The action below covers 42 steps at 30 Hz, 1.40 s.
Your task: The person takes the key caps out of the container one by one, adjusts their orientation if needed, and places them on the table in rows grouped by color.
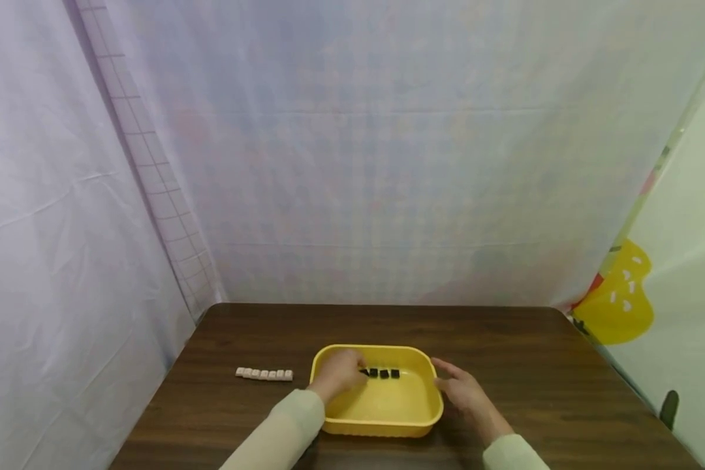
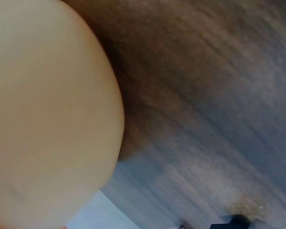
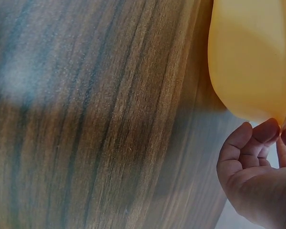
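A yellow plastic basin (image 1: pixel 382 429) sits on the brown table. My left hand (image 1: pixel 342 372) reaches over its left rim, fingers curled down inside. At those fingertips is the left end of a row of small black square keycaps (image 1: pixel 384 374), and the hand pinches the end one, which is partly hidden. The left wrist view does not show these fingers. My right hand (image 1: pixel 463 391) grips the basin's right rim; in the right wrist view its thumb and curled fingers (image 3: pixel 238 141) pinch the yellow edge. Left of the basin lies a row of several white keycaps (image 1: pixel 264 375).
The dark wood-grain table (image 1: pixel 523 365) extends on both sides of the basin. Behind it hangs a pale checked curtain (image 1: pixel 376 163), with a white sheet (image 1: pixel 64 215) at left and a white cloth with yellow shapes (image 1: pixel 617 294) at right.
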Each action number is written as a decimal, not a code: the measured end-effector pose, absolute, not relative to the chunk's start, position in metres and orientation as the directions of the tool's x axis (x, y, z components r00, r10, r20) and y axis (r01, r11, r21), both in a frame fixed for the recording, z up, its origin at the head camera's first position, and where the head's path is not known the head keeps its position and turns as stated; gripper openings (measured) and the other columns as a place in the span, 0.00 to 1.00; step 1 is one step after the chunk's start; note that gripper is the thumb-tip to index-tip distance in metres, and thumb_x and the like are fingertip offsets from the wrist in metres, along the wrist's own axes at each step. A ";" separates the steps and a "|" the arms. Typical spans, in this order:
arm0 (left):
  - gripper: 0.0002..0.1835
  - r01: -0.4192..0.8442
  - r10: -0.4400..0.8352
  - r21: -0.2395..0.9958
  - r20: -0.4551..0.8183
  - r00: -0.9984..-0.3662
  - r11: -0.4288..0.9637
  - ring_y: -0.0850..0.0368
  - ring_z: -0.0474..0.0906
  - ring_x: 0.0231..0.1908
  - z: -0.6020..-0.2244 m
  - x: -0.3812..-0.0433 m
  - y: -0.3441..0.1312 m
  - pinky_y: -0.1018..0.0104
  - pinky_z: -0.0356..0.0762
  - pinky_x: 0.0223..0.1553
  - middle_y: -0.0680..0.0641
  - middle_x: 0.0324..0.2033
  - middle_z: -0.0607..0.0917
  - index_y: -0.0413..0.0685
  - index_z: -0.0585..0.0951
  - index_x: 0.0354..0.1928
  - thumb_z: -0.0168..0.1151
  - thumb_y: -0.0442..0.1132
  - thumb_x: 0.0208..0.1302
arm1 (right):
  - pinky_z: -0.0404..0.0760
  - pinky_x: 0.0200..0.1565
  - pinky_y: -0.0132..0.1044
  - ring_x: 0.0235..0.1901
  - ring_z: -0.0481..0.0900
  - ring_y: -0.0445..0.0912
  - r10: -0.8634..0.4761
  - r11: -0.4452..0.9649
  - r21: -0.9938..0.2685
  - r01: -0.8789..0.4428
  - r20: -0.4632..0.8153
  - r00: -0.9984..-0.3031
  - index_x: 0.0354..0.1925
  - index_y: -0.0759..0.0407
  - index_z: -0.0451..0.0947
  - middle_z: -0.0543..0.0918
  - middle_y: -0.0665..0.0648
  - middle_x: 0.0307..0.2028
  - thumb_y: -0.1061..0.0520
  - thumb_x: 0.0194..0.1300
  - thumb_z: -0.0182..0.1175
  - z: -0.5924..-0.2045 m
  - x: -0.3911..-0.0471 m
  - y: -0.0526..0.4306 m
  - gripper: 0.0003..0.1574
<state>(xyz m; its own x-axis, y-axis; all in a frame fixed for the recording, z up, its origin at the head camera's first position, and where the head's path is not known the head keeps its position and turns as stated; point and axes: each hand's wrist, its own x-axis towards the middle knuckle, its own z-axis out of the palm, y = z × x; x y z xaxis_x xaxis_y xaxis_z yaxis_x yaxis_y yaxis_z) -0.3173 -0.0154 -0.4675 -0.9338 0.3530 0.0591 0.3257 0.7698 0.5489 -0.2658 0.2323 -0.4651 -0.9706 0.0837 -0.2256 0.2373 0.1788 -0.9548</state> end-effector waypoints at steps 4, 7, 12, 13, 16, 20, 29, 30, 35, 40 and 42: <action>0.12 0.366 0.370 0.477 0.090 -0.925 0.799 0.62 0.60 0.17 -0.471 -0.318 -0.011 0.66 0.60 0.21 0.57 0.14 0.70 0.47 0.79 0.20 0.67 0.33 0.60 | 0.83 0.42 0.48 0.46 0.80 0.54 0.094 0.200 -0.956 0.215 -0.200 -0.975 0.70 0.67 0.65 0.67 0.78 0.63 0.65 0.70 0.53 -0.464 -0.264 0.232 0.31; 0.07 0.375 0.375 0.455 0.096 -0.922 0.807 0.62 0.70 0.20 -0.470 -0.318 -0.010 0.66 0.69 0.23 0.56 0.18 0.78 0.46 0.84 0.24 0.69 0.34 0.59 | 0.83 0.42 0.46 0.46 0.80 0.54 0.102 0.213 -0.955 0.208 -0.190 -0.976 0.69 0.67 0.66 0.68 0.77 0.63 0.65 0.69 0.54 -0.463 -0.264 0.233 0.31; 0.11 0.364 0.382 0.431 0.047 -0.923 0.826 0.54 0.83 0.43 -0.470 -0.318 -0.010 0.58 0.80 0.43 0.53 0.41 0.88 0.50 0.89 0.42 0.73 0.37 0.55 | 0.83 0.41 0.47 0.47 0.80 0.54 0.095 0.197 -0.957 0.215 -0.199 -0.975 0.69 0.66 0.66 0.69 0.76 0.63 0.64 0.70 0.54 -0.464 -0.265 0.233 0.31; 0.12 0.361 0.382 0.434 0.039 -0.923 0.825 0.53 0.82 0.44 -0.470 -0.319 -0.011 0.57 0.80 0.43 0.52 0.42 0.87 0.49 0.89 0.43 0.73 0.37 0.55 | 0.83 0.41 0.47 0.46 0.80 0.54 0.094 0.192 -0.958 0.212 -0.197 -0.976 0.69 0.66 0.66 0.69 0.76 0.63 0.65 0.70 0.54 -0.464 -0.265 0.233 0.31; 0.14 0.359 0.382 0.431 0.036 -0.924 0.828 0.52 0.82 0.46 -0.471 -0.319 -0.013 0.56 0.80 0.45 0.51 0.43 0.87 0.49 0.88 0.45 0.73 0.38 0.54 | 0.83 0.42 0.47 0.46 0.80 0.54 0.091 0.178 -0.962 0.208 -0.195 -0.977 0.70 0.67 0.65 0.68 0.77 0.63 0.65 0.70 0.53 -0.464 -0.266 0.232 0.31; 0.11 0.373 0.384 0.407 0.056 -0.921 0.834 0.55 0.82 0.42 -0.473 -0.320 -0.016 0.58 0.79 0.43 0.53 0.40 0.88 0.50 0.89 0.40 0.75 0.39 0.52 | 0.83 0.43 0.49 0.49 0.79 0.56 0.088 0.166 -0.961 0.220 -0.208 -0.974 0.70 0.66 0.64 0.66 0.78 0.64 0.65 0.71 0.53 -0.464 -0.265 0.231 0.31; 0.08 0.391 0.407 0.427 0.059 -0.912 0.815 0.58 0.82 0.36 -0.473 -0.316 -0.020 0.62 0.79 0.38 0.54 0.35 0.87 0.50 0.89 0.34 0.76 0.42 0.52 | 0.83 0.44 0.49 0.49 0.79 0.57 0.083 0.169 -0.959 0.226 -0.215 -0.973 0.70 0.67 0.63 0.63 0.78 0.65 0.66 0.71 0.52 -0.467 -0.265 0.231 0.31; 0.08 0.394 0.410 0.430 0.059 -0.910 0.813 0.57 0.82 0.36 -0.473 -0.316 -0.020 0.61 0.79 0.38 0.54 0.35 0.87 0.50 0.89 0.34 0.76 0.42 0.52 | 0.83 0.44 0.49 0.48 0.79 0.56 0.084 0.171 -0.960 0.223 -0.211 -0.974 0.70 0.68 0.64 0.64 0.78 0.65 0.66 0.71 0.52 -0.467 -0.264 0.231 0.31; 0.09 0.386 0.411 0.499 0.064 -0.909 0.776 0.57 0.82 0.36 -0.472 -0.315 -0.020 0.61 0.79 0.38 0.52 0.36 0.87 0.47 0.89 0.38 0.75 0.39 0.54 | 0.83 0.43 0.49 0.47 0.80 0.55 0.090 0.155 -0.959 0.238 -0.226 -0.970 0.70 0.67 0.63 0.64 0.78 0.65 0.66 0.71 0.51 -0.468 -0.264 0.231 0.31; 0.10 0.377 0.416 0.644 0.099 -0.904 0.665 0.58 0.79 0.19 -0.470 -0.315 -0.018 0.66 0.77 0.25 0.47 0.31 0.86 0.38 0.86 0.40 0.70 0.30 0.53 | 0.83 0.44 0.49 0.48 0.80 0.56 0.081 0.156 -0.960 0.230 -0.220 -0.972 0.71 0.67 0.62 0.64 0.78 0.65 0.66 0.71 0.51 -0.466 -0.264 0.231 0.32; 0.10 0.362 0.413 0.689 0.100 -0.905 0.627 0.58 0.77 0.15 -0.471 -0.314 -0.017 0.66 0.76 0.21 0.47 0.26 0.85 0.36 0.85 0.39 0.69 0.27 0.53 | 0.83 0.44 0.50 0.47 0.80 0.56 0.081 0.155 -0.961 0.229 -0.218 -0.972 0.71 0.67 0.62 0.64 0.78 0.64 0.66 0.71 0.52 -0.465 -0.264 0.231 0.31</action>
